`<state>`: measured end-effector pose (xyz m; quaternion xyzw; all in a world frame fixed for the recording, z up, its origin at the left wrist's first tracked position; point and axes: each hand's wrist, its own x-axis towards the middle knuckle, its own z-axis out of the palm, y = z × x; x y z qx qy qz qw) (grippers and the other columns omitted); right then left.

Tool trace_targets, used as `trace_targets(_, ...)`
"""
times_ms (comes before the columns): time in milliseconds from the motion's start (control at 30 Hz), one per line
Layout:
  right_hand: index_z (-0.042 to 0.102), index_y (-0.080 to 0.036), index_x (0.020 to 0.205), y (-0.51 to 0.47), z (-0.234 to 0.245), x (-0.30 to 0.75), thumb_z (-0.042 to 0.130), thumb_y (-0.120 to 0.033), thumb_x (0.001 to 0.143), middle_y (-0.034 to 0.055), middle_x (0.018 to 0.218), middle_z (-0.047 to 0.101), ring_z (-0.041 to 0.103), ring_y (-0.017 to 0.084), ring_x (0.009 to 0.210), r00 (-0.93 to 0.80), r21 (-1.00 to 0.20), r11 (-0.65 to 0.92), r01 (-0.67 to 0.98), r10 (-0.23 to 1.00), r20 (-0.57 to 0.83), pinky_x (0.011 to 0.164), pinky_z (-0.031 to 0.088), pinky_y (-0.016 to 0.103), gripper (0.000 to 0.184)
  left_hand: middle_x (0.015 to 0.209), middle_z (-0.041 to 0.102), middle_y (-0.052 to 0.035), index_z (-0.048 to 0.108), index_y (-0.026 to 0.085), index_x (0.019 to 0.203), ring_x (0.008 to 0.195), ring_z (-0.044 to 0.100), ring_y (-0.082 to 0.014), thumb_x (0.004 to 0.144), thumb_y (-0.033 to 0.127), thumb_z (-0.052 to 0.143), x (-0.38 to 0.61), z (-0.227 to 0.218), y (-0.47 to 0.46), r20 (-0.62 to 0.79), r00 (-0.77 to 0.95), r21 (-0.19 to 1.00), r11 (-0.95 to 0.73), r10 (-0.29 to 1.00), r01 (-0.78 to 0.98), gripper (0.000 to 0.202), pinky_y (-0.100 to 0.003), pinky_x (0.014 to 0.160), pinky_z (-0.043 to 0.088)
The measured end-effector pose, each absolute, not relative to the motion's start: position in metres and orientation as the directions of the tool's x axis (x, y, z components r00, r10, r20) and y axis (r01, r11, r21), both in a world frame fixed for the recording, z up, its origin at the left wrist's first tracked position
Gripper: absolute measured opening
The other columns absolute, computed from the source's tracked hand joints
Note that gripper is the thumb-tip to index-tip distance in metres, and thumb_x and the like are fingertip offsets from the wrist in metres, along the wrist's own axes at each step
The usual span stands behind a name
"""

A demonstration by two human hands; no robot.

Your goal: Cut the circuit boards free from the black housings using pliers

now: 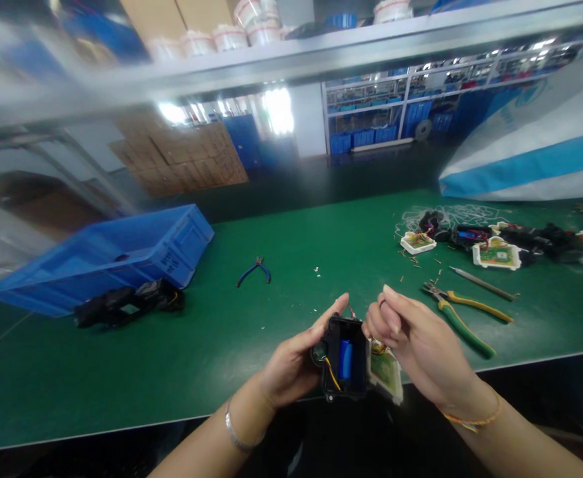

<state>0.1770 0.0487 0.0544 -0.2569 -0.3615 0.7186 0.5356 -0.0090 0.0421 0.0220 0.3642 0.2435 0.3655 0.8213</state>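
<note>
My left hand (pixel 294 362) grips a black plastic housing (pixel 330 385) by its left side, over the table's front edge. Inside the open housing lies a blue cylindrical battery (pixel 345 360). A yellow and black wire runs along its left side. From the right side hangs a white cover with a green circuit board (pixel 387 373), joined by wires. My right hand (pixel 404 328) is closed at the housing's upper right corner, its fingers pinched together near the wires. What sits between those fingertips is hidden. A thin red wire shows between the two hands.
Green-and-yellow pliers (pixel 463 325) and a metal pick-like tool (pixel 485 282) lie at right. Blue-handled cutters (pixel 254 271) lie mid-table. A blue crate (pixel 172 255) stands left, with a black device (pixel 127 305) before it. Opened units (pixel 495 253) and a white-blue sack (pixel 530 146) are at the back right.
</note>
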Motion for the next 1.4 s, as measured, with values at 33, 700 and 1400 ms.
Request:
trace_targets(33,0.043,-0.018,0.055,0.049,0.055,0.176,0.048,-0.037,0.093,-0.004,0.053,0.034,0.032,0.011,0.055,-0.293,-0.805,-0.153,-0.573,0.956,0.027,0.06,0.03,0.028,0.043,0.154,0.02,-0.0025,0.028,0.031,0.143,0.139,0.023,-0.0303,0.085,0.038,0.054,-0.01,0.021,0.043,-0.115,0.621,0.785,0.454,0.776,-0.422,0.064,-0.049,0.113,0.015)
trace_targets(700,0.037,-0.019,0.055,0.027,0.037,0.146,0.047,-0.039,0.093,-0.0028,0.056,0.031,0.029,0.012,0.057,-0.154,-0.867,0.001,-0.497,0.984,0.09,0.059,0.027,0.029,0.044,0.108,0.058,-0.0071,0.009,0.027,0.144,0.089,0.059,-0.0233,0.065,0.017,0.07,0.016,0.029,0.053,0.17,0.218,0.964,-0.208,0.961,0.164,0.101,-0.043,0.086,0.047)
trace_targets(1400,0.023,-0.02,0.053,0.057,0.051,0.177,0.052,-0.033,0.089,-0.0076,0.048,0.016,0.014,0.009,0.046,-0.203,-0.548,-0.226,-0.806,0.974,-0.102,0.049,0.026,0.027,0.048,0.127,0.051,-0.0104,0.015,0.029,0.145,0.113,0.053,-0.0299,0.063,0.032,0.076,-0.009,0.026,0.047,-0.067,0.578,0.878,0.323,0.813,-0.352,0.102,-0.045,0.098,0.037)
